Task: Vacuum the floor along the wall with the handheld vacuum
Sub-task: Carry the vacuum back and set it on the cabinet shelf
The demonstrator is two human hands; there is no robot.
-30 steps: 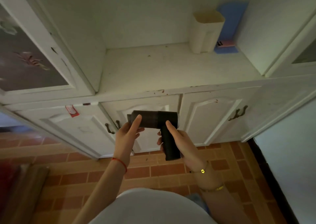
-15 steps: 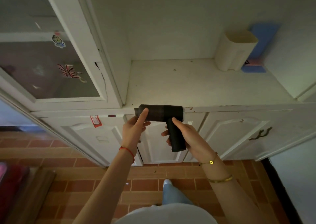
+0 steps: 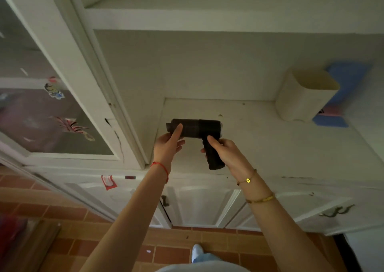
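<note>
The black handheld vacuum (image 3: 196, 128) is held over the white cabinet shelf (image 3: 259, 147), its barrel level. Its handle is gripped by the right hand (image 3: 223, 150), fingers wrapped around it. The nozzle end is pinched by the left hand (image 3: 167, 145). Behind the vacuum, a cream container (image 3: 304, 96) stands on the shelf.

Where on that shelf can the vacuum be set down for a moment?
The shelf is bare from its left wall to the cream container. The back right corner is crowded: the container stands against a blue box.
</note>
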